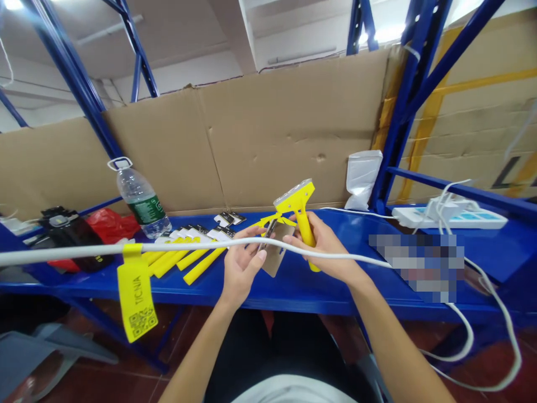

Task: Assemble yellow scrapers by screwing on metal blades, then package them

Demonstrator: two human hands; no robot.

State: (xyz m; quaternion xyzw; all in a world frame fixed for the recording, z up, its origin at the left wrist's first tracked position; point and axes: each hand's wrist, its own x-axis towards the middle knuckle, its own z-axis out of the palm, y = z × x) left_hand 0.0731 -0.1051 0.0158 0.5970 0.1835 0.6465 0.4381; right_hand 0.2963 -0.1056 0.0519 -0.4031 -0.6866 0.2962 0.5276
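Observation:
My right hand (325, 246) is closed round the handle of a yellow scraper (296, 200), held upright with its wide head at the top. My left hand (243, 266) pinches a folded card sleeve (274, 258). Its dark printed edge faces my left fingers and its plain brownish side shows toward the scraper. The sleeve is beside the scraper's handle; whether the two touch I cannot tell. Left of my left hand, several more yellow scrapers (205, 265) lie in a row, black-and-white cards over their heads. Other yellow pieces (272, 217) lie behind my hands, partly hidden.
A white cable (188, 246) with a yellow tag (136, 299) crosses in front of my view. On the blue table (268, 294) stand a water bottle (142, 201), a black flask (71, 235) and a white power strip (453, 217). Cardboard (272, 134) walls the back.

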